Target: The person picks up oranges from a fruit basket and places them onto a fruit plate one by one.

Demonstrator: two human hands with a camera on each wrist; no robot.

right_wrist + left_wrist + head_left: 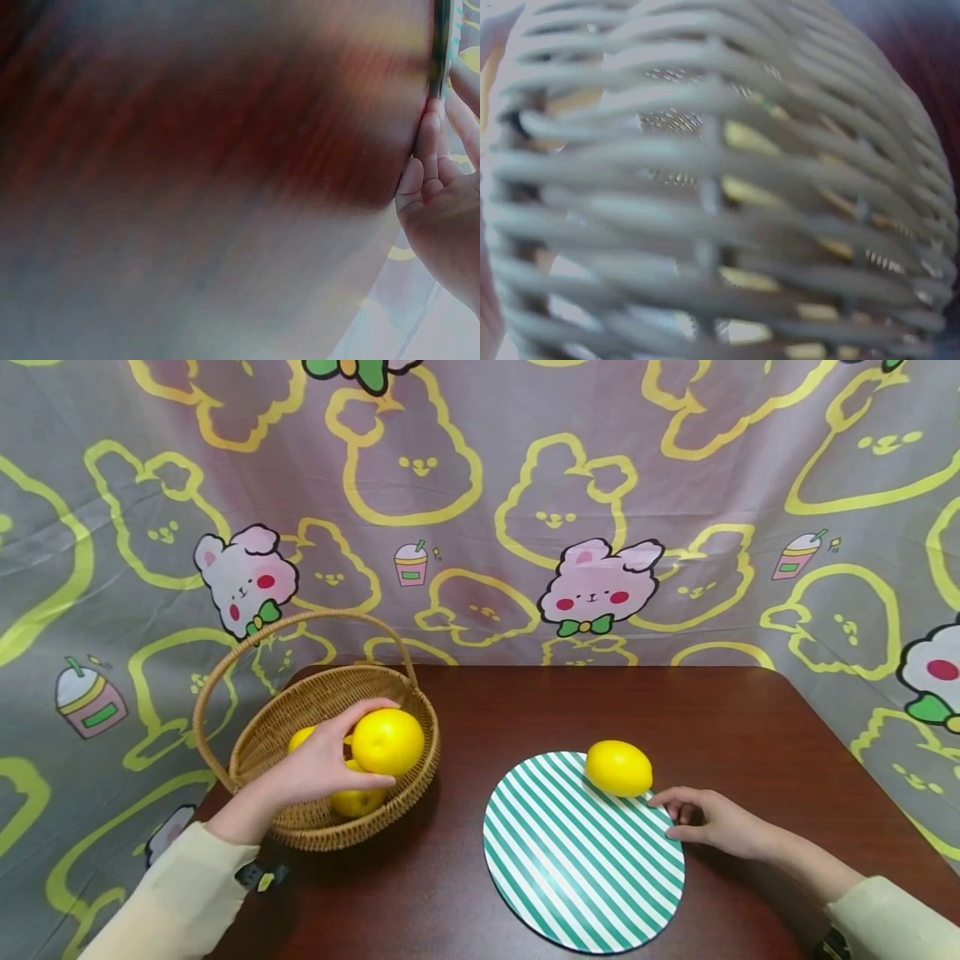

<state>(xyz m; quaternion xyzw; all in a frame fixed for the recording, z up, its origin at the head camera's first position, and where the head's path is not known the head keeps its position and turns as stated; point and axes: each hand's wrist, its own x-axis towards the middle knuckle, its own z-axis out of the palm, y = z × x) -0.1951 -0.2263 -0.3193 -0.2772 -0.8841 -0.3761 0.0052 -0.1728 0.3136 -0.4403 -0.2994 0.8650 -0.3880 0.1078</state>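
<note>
My left hand (330, 760) grips a yellow lemon (387, 741) between thumb and fingers, over the inside of a wicker basket (322, 693). More lemons lie in the basket, one (357, 802) below the held one and another (300, 738) partly behind the hand. Close-up weave of the basket (720, 165) fills the left wrist view, and hides the fruit. My right hand (712, 821), fingers loosely bent, has its fingertips at the right edge of a round green-and-white striped mat (577, 860). Near those fingertips, a lemon (618, 768) rests on the mat's far edge.
Everything stands on a dark reddish-brown wooden table (600, 702). The basket's tall arched handle (322, 612) rises above its left and far side. A patterned curtain (480, 527) hangs behind the table and along both sides.
</note>
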